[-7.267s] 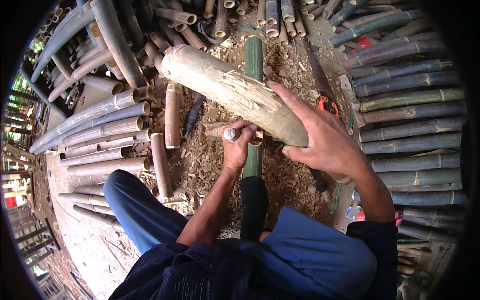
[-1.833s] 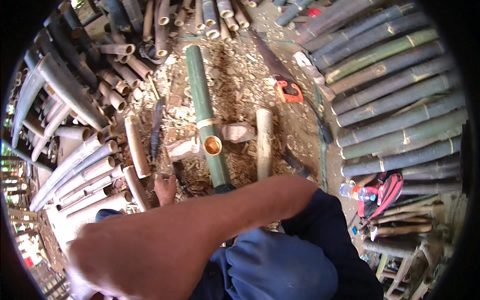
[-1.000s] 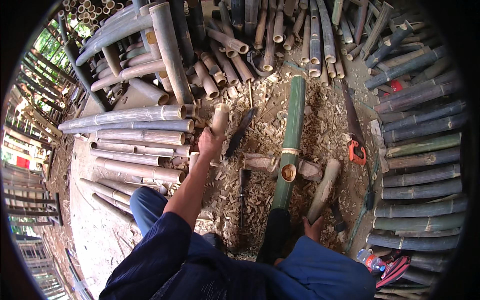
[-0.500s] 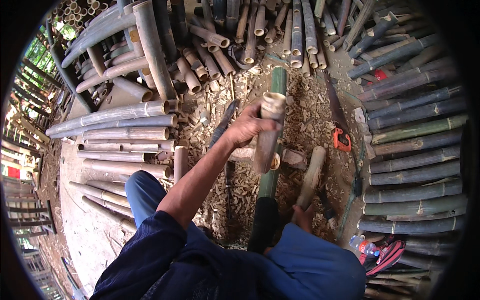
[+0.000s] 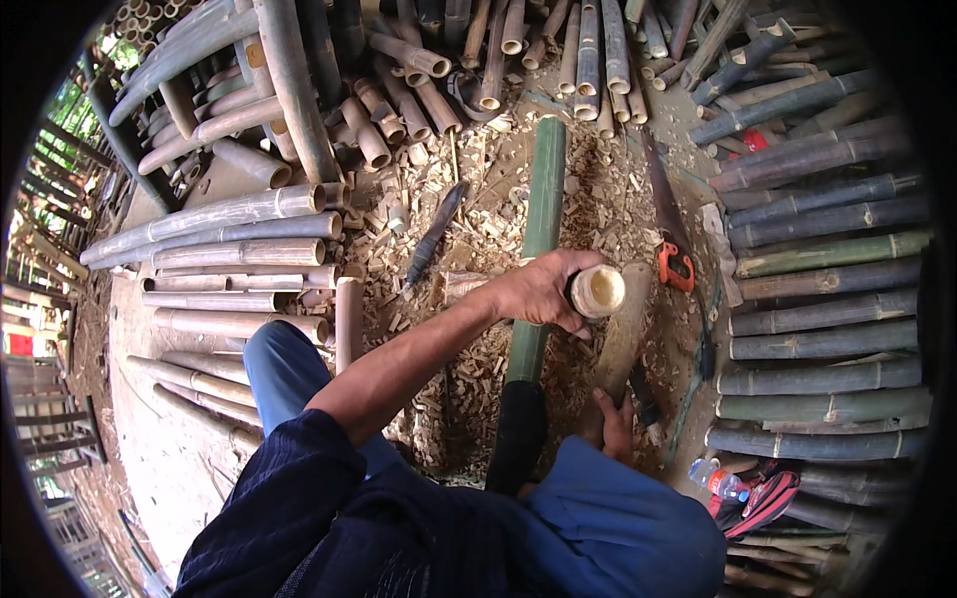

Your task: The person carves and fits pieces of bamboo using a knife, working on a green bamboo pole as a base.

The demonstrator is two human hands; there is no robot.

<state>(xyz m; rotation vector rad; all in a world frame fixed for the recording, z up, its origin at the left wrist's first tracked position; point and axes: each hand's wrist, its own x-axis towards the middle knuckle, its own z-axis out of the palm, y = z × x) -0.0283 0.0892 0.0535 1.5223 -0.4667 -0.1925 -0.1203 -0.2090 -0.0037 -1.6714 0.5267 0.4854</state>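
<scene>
My left hand [image 5: 546, 291] is closed around a short bamboo tube [image 5: 601, 290], whose pale cut end faces up. It is above a long green bamboo pole [image 5: 541, 189], which lies lengthwise in front of me. The pole's near end runs into something black [image 5: 518, 424]. My right hand [image 5: 615, 424] appears beyond my blue trouser leg, its forearm hidden, and grips the lower end of a rough wooden club [image 5: 620, 344]. The club's upper part is partly behind the tube. A dark, long-handled tool [image 5: 436, 237], its kind unclear, lies left of the pole.
Wood chips [image 5: 478, 214] cover the ground around the pole. Cut bamboo lengths [image 5: 244, 252] lie at left, and more poles [image 5: 827, 344] are stacked at right. A saw with an orange handle [image 5: 676, 267] lies at right. A plastic bottle [image 5: 718, 478] lies near a red-black bag [image 5: 763, 498].
My left hand has swung the bamboo tube right and tipped it so its open end shows. The club has risen slightly in view, and my right hand's grip looks different.
</scene>
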